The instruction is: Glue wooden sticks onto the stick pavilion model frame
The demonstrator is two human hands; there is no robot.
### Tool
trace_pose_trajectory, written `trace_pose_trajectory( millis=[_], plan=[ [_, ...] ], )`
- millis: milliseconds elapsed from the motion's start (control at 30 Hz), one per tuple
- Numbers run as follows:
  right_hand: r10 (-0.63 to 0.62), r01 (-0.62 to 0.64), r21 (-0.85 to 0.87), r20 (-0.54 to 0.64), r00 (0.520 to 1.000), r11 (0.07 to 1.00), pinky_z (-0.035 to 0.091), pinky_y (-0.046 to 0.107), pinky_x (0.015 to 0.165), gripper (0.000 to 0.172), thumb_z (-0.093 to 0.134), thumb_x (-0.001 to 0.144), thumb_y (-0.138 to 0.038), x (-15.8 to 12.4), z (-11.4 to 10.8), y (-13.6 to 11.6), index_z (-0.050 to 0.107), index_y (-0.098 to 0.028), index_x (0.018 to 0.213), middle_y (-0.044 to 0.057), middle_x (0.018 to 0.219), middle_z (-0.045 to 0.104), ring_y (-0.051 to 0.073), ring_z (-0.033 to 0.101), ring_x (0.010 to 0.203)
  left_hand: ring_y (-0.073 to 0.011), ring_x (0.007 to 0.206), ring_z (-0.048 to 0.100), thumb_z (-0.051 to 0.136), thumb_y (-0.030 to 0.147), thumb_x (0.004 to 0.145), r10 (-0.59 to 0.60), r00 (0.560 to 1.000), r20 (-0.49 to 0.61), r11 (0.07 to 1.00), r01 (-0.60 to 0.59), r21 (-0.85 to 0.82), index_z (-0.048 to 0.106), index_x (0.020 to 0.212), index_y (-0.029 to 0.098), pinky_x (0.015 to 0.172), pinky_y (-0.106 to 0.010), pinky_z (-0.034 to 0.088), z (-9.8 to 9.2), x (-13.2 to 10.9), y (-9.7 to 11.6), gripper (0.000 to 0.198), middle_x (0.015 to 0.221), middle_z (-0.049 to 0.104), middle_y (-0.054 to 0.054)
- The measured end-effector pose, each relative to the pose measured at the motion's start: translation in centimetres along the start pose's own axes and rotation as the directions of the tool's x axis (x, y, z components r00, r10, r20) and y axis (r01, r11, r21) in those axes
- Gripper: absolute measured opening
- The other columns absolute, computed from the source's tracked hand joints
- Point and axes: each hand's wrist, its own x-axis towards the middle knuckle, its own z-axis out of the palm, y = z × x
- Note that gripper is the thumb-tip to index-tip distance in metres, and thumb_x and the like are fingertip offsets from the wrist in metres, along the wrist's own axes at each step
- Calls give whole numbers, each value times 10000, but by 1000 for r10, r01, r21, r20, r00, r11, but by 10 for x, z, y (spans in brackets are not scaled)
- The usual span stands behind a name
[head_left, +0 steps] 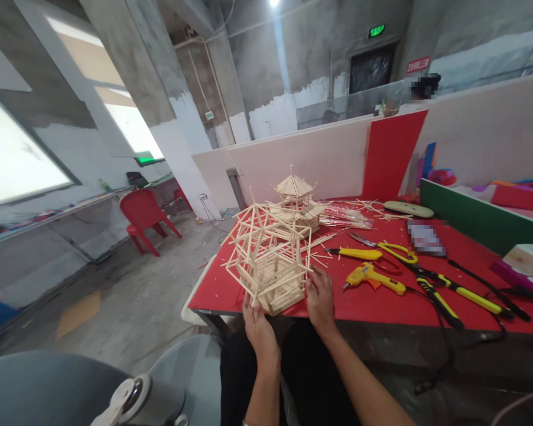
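Gripping fingers (313, 283): ours curl closed on the stick frame (266, 260), either side.
Joints (255, 208): squeezing unevenly, we might snap them.

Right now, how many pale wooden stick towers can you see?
2: an open pale wooden-stick frame, held in front by the left hand and right hand, and a roofed pale wooden-stick pavilion on the red table behind it, partly covered. More could be hidden behind them.

Fingers (251, 303) hold stick pavilion (275, 272); glue gun (373, 277) nearby
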Motion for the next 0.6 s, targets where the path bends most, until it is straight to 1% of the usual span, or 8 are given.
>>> trace_pose_trajectory(
  millis=[167, 300, 433, 533, 600],
  plan=[
    [-151, 165, -150, 97, 984, 975, 377, 502, 1029, 333, 453, 917, -326, -9, 0, -6, 665, -216, 1150, 126, 1258, 537, 277, 436, 1213, -252, 1285, 472, 546, 433, 875, -53, 997, 49, 999, 53, -1, 650, 1168, 170, 1101, -384, 318, 1, -7, 0, 407, 1324, 577, -109],
    [-209, 229, -200, 120, 971, 953, 393, 487, 1020, 326, 463, 926, -333, -12, 3, -3, 671, -212, 1147, 128, 1264, 519, 276, 420, 1225, -263, 1271, 486, 534, 437, 881, -51, 997, 63, 998, 49, 25, 630, 1201, 150, 1085, -385, 344, -2, -8, -2, 441, 1314, 578, -130],
    [-185, 192, -196, 54, 981, 962, 414, 457, 1004, 331, 472, 937, -386, -10, 8, 1, 697, -206, 1101, 129, 1218, 558, 263, 447, 1199, -263, 1241, 517, 505, 442, 892, -25, 996, 86, 996, 18, 83, 617, 1210, 143, 1067, -377, 368, -4, -12, -4, 451, 1289, 595, -139],
    [-110, 115, -194, 36, 993, 974, 426, 455, 987, 373, 466, 936, -440, -5, 12, 1, 710, -190, 1069, 136, 1190, 587, 264, 467, 1165, -262, 1295, 466, 493, 411, 890, -28, 996, 89, 986, 13, 165, 614, 1210, 128, 1100, -369, 328, -4, -18, -5, 444, 1350, 549, -154],
    [-65, 71, -201, 40, 997, 977, 427, 456, 986, 394, 465, 929, -466, -3, 15, -1, 711, -188, 1063, 137, 1227, 576, 267, 461, 1171, -268, 1324, 432, 483, 395, 886, -37, 996, 84, 975, 18, 219, 593, 1242, 111, 1118, -383, 302, -4, -21, -6, 468, 1383, 517, -171]
  ],
)
